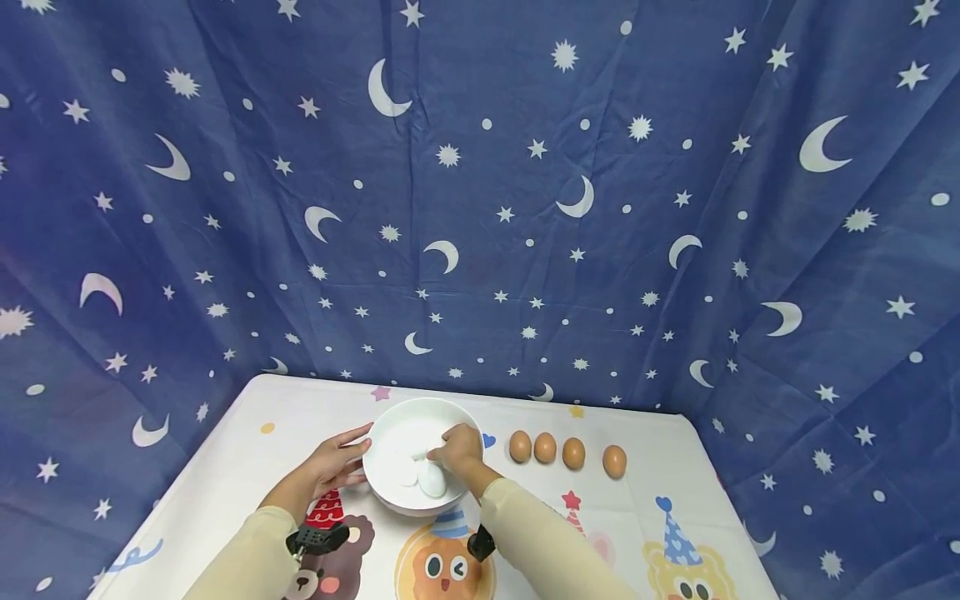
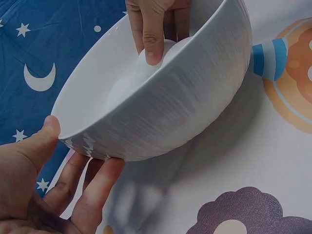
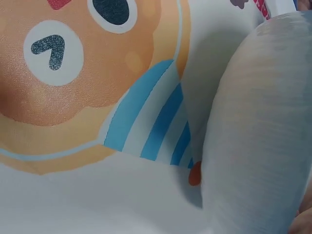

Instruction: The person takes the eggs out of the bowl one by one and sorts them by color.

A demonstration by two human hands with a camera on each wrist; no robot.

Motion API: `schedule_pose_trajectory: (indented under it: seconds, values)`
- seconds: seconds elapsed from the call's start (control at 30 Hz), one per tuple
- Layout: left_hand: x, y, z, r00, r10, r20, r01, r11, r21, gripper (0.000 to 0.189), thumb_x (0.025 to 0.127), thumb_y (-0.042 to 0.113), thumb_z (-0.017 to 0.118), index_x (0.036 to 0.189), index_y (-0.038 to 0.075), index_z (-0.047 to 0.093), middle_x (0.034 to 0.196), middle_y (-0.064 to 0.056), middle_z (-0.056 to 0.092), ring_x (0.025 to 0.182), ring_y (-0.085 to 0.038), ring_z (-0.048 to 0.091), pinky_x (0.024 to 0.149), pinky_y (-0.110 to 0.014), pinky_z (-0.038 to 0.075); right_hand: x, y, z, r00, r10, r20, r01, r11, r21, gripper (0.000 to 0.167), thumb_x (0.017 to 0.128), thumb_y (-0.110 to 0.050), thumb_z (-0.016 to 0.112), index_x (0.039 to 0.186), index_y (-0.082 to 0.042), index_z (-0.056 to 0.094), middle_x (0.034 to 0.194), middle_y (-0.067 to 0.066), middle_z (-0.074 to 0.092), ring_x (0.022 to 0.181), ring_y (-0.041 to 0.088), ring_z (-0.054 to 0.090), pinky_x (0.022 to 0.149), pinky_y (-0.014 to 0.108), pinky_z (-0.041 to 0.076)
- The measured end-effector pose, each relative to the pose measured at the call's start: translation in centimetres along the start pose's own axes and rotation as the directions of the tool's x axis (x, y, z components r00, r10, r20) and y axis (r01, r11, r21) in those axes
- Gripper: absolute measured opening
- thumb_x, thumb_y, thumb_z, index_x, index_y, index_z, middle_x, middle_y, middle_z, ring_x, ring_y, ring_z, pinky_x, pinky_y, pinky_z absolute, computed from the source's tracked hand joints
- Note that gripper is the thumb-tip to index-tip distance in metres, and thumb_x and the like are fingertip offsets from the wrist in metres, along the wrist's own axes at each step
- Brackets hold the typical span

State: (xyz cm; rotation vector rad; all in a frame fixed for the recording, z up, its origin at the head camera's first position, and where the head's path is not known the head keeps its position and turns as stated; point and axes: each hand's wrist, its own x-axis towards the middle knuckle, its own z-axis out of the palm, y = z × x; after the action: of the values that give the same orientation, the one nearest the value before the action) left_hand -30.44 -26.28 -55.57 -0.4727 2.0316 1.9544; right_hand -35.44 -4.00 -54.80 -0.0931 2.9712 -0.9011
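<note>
A deep white bowl (image 1: 390, 421) is on the table, with several smooth white eggs (image 1: 431, 481) lying at its bottom. My left hand (image 1: 335, 462) grips the bowl's left side; the left wrist view has its thumb at the rim and its fingers against the outer wall. Reaching in over the right rim, my right hand (image 1: 459, 450) points its fingers down and pinches a white egg (image 2: 169, 48), which its thumb partly covers. The right wrist view is mostly filled by the bowl's outer wall (image 3: 258, 122), which hides most of that hand.
Several brown eggs (image 1: 545, 448) lie in a row right of the bowl, the rightmost a little apart. The white tablecloth (image 1: 300, 408) carries cartoon animals in party hats. Behind the table hangs a blue curtain (image 1: 480, 275) with moons and stars.
</note>
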Motion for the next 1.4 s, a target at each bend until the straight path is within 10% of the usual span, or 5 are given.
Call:
schedule_pose_trajectory:
  seconds: [0.37, 0.7, 1.07, 1.4]
  values:
    - [-0.1, 0.3, 0.1, 1.0, -0.007, 0.008, 0.007, 1.0, -0.001, 0.056, 0.102, 0.028, 0.055, 0.153, 0.016, 0.036, 0.15, -0.027, 0.037, 0.127, -0.04, 0.054, 0.085, -0.04, 0.062, -0.3, -0.4, -2.9, 0.985, 0.129, 0.116, -0.149, 0.971, 0.189, 0.043, 0.075, -0.027, 0.087, 0.11, -0.004, 0.075, 0.101, 0.01, 0.074, 0.085, 0.02, 0.07, 0.07, 0.024, 0.061]
    - [-0.1, 0.3, 0.1, 1.0, 0.001, 0.018, -0.001, 1.0, 0.002, 0.057, 0.102, 0.029, 0.055, 0.153, 0.015, 0.035, 0.148, -0.028, 0.039, 0.118, -0.034, 0.061, 0.084, -0.04, 0.062, -0.9, 1.7, -6.4, 0.943, 0.121, 0.311, -0.292, 0.75, 0.594, 0.047, 0.081, -0.014, 0.081, 0.121, 0.004, 0.066, 0.103, 0.011, 0.07, 0.073, 0.009, 0.063, 0.074, 0.022, 0.062]
    - [-0.5, 0.3, 0.0, 1.0, 0.003, 0.027, -0.002, 1.0, -0.015, 0.056, 0.103, 0.027, 0.054, 0.154, 0.013, 0.034, 0.149, -0.029, 0.037, 0.119, -0.034, 0.06, 0.086, -0.041, 0.062, -2.2, 5.2, -8.5, 0.913, 0.057, 0.403, -0.351, 0.612, 0.709, 0.047, 0.086, -0.011, 0.077, 0.125, 0.01, 0.061, 0.103, 0.016, 0.072, 0.078, 0.015, 0.073, 0.079, 0.027, 0.062]
    - [-0.6, 0.6, 0.1, 0.999, -0.002, 0.032, 0.003, 1.0, -0.017, 0.058, 0.102, 0.027, 0.055, 0.154, 0.013, 0.033, 0.15, -0.029, 0.035, 0.114, -0.028, 0.063, 0.087, -0.04, 0.061, -2.6, 7.8, -10.0, 0.904, 0.028, 0.426, -0.371, 0.547, 0.751, 0.044, 0.089, -0.006, 0.072, 0.125, 0.014, 0.058, 0.108, 0.01, 0.055, 0.079, 0.014, 0.072, 0.08, 0.027, 0.062]
